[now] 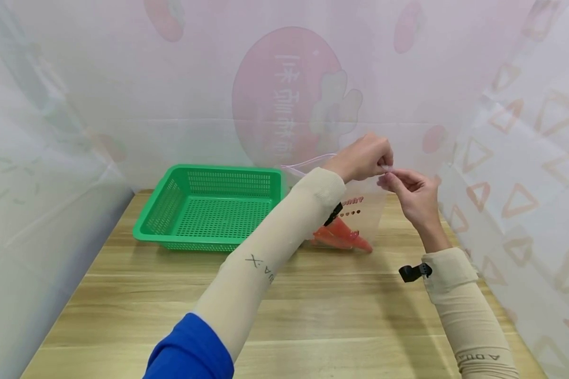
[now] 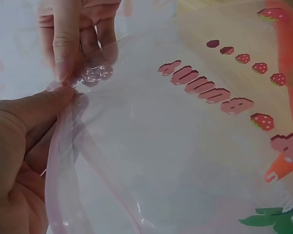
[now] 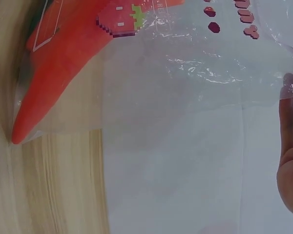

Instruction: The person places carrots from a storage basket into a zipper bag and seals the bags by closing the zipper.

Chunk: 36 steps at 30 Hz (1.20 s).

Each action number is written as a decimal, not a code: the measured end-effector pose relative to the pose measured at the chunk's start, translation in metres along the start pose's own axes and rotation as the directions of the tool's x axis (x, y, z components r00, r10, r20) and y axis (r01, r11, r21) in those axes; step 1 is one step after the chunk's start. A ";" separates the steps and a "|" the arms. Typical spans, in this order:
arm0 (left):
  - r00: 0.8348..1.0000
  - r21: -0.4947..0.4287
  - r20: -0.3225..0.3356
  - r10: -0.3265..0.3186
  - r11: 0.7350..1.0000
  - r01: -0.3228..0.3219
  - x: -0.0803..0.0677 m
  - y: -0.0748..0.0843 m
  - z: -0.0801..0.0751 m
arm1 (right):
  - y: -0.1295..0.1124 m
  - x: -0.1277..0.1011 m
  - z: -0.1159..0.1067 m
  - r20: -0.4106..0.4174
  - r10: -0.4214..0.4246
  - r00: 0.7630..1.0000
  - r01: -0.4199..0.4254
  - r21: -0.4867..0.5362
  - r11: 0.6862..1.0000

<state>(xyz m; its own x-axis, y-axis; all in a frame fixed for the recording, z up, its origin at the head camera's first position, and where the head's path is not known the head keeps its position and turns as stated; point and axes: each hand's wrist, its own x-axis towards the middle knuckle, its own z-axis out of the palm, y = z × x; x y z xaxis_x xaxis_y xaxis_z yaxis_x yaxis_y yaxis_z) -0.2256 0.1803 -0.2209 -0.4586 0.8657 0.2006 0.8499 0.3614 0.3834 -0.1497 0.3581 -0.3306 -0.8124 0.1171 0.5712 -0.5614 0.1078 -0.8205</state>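
Head view: pinching the top edge of the clear plastic bag (image 1: 360,210) with left hand (image 1: 362,158) and right hand (image 1: 414,195), fingertips meeting at the rim, keeping the bag hanging upright above the wooden table (image 1: 312,316). Standing at 3 o'clock of the green basket (image 1: 213,208), just beside it.

Left wrist view: gripping the bag's rim (image 2: 83,78) between thumb and fingers of both hands, apparently parting the two film layers.

Right wrist view: showing only the right palm (image 3: 290,161) at 3 o'clock; red printed bottom corner (image 3: 63,63) resting near the table at 10 o'clock.

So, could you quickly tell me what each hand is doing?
Left hand: pinching the plastic bag at its top edge.
Right hand: pinching the same edge.
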 end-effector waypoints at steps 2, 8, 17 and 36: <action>1.000 0.001 -0.003 -0.010 1.000 0.010 0.000 0.000 0.000 | 0.000 0.001 0.002 -0.025 -0.023 0.999 0.023 -0.004 1.000; 1.000 -0.011 -0.006 -0.007 1.000 0.007 0.000 -0.001 0.001 | -0.001 0.005 0.009 -0.109 -0.068 0.992 0.067 -0.008 0.998; 0.999 -0.010 -0.024 0.025 1.000 -0.025 -0.002 -0.014 -0.002 | -0.004 0.008 0.022 -0.131 -0.063 0.989 0.045 -0.136 0.990; 1.000 -0.058 0.024 -0.002 0.998 0.003 -0.019 -0.031 -0.014 | -0.002 0.012 0.033 -0.156 -0.091 0.984 0.034 -0.332 0.943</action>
<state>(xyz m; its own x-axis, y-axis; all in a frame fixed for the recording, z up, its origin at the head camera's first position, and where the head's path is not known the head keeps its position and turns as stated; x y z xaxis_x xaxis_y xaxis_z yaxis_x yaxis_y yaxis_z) -0.2467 0.1479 -0.2239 -0.4539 0.8730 0.1782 0.8321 0.3437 0.4353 -0.1631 0.3263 -0.3228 -0.7235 0.2595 0.6397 -0.5047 0.4333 -0.7467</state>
